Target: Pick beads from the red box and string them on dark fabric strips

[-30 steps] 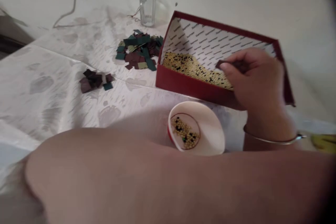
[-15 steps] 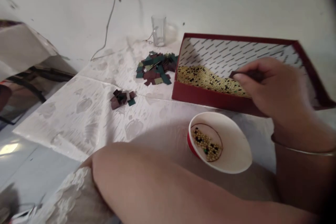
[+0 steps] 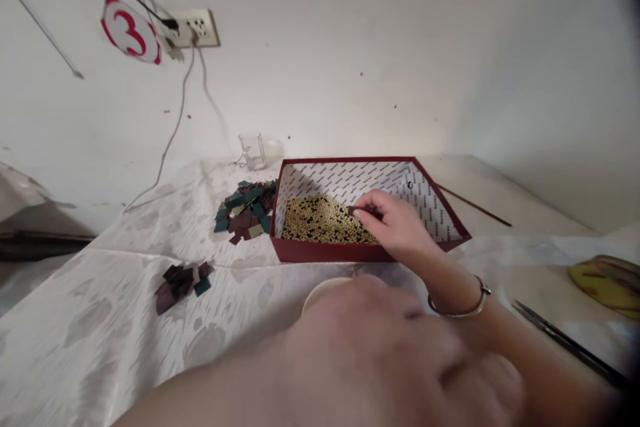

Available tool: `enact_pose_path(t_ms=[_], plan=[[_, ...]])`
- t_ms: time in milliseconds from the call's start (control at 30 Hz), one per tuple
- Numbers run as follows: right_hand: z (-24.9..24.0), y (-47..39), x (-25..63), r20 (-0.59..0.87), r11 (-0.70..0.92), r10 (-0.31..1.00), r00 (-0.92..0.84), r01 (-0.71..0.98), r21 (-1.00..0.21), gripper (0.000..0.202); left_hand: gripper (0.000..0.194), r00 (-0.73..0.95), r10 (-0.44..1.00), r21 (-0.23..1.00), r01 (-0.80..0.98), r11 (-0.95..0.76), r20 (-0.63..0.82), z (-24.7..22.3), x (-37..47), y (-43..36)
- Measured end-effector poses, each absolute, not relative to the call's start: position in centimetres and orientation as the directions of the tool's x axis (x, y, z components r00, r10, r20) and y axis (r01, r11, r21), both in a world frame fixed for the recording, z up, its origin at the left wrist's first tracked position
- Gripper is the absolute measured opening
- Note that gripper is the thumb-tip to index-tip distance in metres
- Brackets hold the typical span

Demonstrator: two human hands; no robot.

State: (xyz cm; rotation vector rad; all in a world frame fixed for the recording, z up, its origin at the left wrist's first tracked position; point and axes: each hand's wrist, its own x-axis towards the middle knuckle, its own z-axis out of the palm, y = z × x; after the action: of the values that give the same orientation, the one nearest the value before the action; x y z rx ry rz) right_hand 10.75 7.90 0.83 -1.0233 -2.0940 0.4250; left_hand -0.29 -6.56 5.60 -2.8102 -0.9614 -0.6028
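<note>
My right hand, with a metal bangle at the wrist, pinches a small dark brown flat piece between thumb and fingertips. It is over the red-rimmed box, whose floor is covered with gold and black beads. Close to the camera, my left hand is large and blurred, its fingers partly curled; whether it holds anything cannot be made out. Behind it, only the pale rim of a paper cup shows; the inside is hidden.
Left of the box lies a pile of green and brown flat pieces, with a smaller pile nearer. A drinking glass stands by the wall. Tweezers, a thin stick and a yellowish object lie to the right.
The view has tilted up and shifted right, showing the wall socket and tweezers. My left hand has come up in front of the paper cup. My right hand still pinches the brown piece.
</note>
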Motion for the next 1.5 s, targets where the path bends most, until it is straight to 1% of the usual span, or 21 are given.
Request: enact_pose_path(t_ms=[33, 100, 233, 300, 400, 500, 633, 767, 867, 1067, 1267, 1367, 1500], plan=[[0.9, 8.0, 10.7, 0.475, 0.617, 0.787, -0.394, 0.525, -0.586, 0.005, 0.015, 0.722, 0.577, -0.025, 0.632, -0.775, 0.381, 6.7, -0.9, -6.1], [0.9, 8.1, 10.7, 0.465, 0.614, 0.789, -0.401, 0.502, -0.609, 0.004, 0.017, 0.698, 0.597, -0.042, 0.663, -0.748, 0.395, 7.9, -2.0, -5.6], [0.8, 8.3, 10.7, 0.486, 0.646, 0.763, -0.427, 0.468, -0.603, 0.004, 0.027, 0.617, 0.639, 0.085, 0.685, -0.723, 0.460, 8.2, -3.9, -4.8], [0.7, 8.4, 10.6, 0.496, 0.658, 0.752, -0.434, 0.456, -0.599, 0.011, 0.029, 0.568, 0.669, 0.130, 0.708, -0.694, 0.479, 8.0, -4.7, -4.0], [0.7, 8.3, 10.6, 0.487, 0.654, 0.756, -0.436, 0.470, -0.593, 0.019, 0.029, 0.458, 0.766, 0.177, 0.795, -0.580, 0.451, 7.3, -5.6, -2.4], [0.9, 8.2, 10.5, 0.491, 0.647, 0.762, -0.421, 0.497, -0.578, 0.017, 0.031, 0.333, 0.849, 0.197, 0.876, -0.440, 0.410, 6.2, -6.1, -0.5], [1.0, 8.1, 10.6, 0.495, 0.656, 0.755, -0.431, 0.477, -0.585, 0.016, 0.031, 0.246, 0.904, 0.239, 0.910, -0.340, 0.350, 4.5, -6.1, 1.2], [0.9, 8.1, 10.6, 0.507, 0.671, 0.741, -0.440, 0.456, -0.584, 0.013, 0.031, 0.215, 0.935, 0.298, 0.907, -0.298, 0.281, 3.3, -5.4, 2.0], [0.7, 8.1, 10.4, 0.508, 0.667, 0.744, -0.433, 0.458, -0.587, 0.012, 0.026, 0.195, 0.948, 0.340, 0.899, -0.275, 0.250, 2.8, -4.9, 2.3], [0.6, 7.9, 10.1, 0.503, 0.675, 0.738, -0.450, 0.468, -0.571, 0.010, 0.021, 0.139, 0.959, 0.443, 0.864, -0.240, 0.248, 2.5, -4.7, 2.5], [0.7, 7.6, 10.0, 0.514, 0.708, 0.704, -0.490, 0.429, -0.561, 0.011, 0.020, 0.090, 0.969, 0.494, 0.847, -0.196, 0.231, 2.3, -4.8, 2.6], [0.9, 7.6, 9.9, 0.507, 0.699, 0.710, -0.489, 0.400, -0.592, 0.011, 0.021, 0.074, 0.972, 0.507, 0.843, -0.180, 0.221, 2.2, -4.9, 2.6], [1.4, 7.6, 10.2, 0.454, 0.661, 0.727, -0.515, 0.343, -0.668, 0.010, 0.023, 0.071, 0.978, 0.522, 0.836, -0.167, 0.198, 2.1, -5.2, 2.7]])
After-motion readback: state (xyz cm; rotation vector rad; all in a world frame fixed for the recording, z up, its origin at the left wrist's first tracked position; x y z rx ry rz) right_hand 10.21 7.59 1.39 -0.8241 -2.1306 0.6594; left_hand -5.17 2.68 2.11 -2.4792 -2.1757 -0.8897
